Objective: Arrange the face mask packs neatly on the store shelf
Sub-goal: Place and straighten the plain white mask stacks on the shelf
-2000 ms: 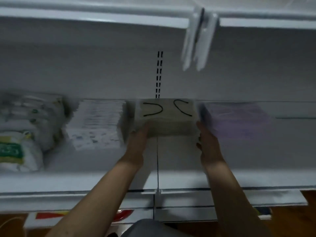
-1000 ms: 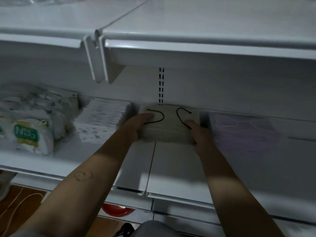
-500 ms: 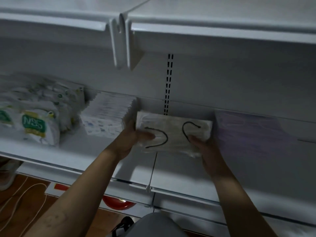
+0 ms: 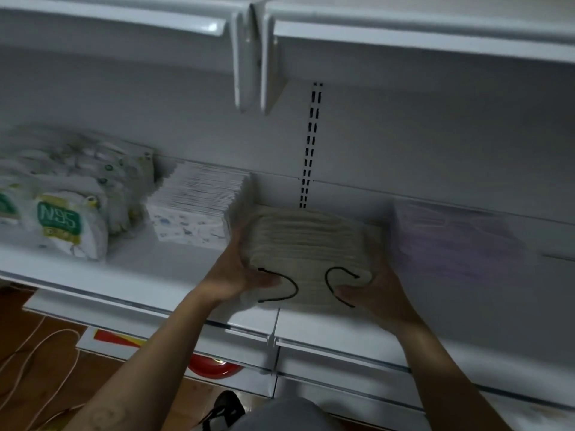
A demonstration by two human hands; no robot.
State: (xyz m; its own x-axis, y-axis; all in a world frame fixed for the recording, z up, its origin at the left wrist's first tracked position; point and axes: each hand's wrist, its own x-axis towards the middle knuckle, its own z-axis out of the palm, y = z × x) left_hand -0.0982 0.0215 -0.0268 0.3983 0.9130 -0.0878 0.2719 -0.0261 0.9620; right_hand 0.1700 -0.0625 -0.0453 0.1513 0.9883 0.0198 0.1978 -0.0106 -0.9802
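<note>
Your left hand (image 4: pixel 236 275) and right hand (image 4: pixel 373 290) clamp opposite ends of the beige mask stack (image 4: pixel 311 244) at frame centre, on the shelf (image 4: pixel 342 325). Slide it squarely back between the white packs (image 4: pixel 199 209) and purple packs (image 4: pixel 451 237), edges flush, ear loops (image 4: pixel 281 287) tucked.

One head-worn wide-angle camera looks forward and down, close to the white metal store shelf (image 4: pixel 326 318) crossing mid-frame; within reach at centre, the left hand (image 4: pixel 231 275) and right hand (image 4: pixel 378 290) grip the beige stacked face mask pack (image 4: pixel 311 241).
</note>
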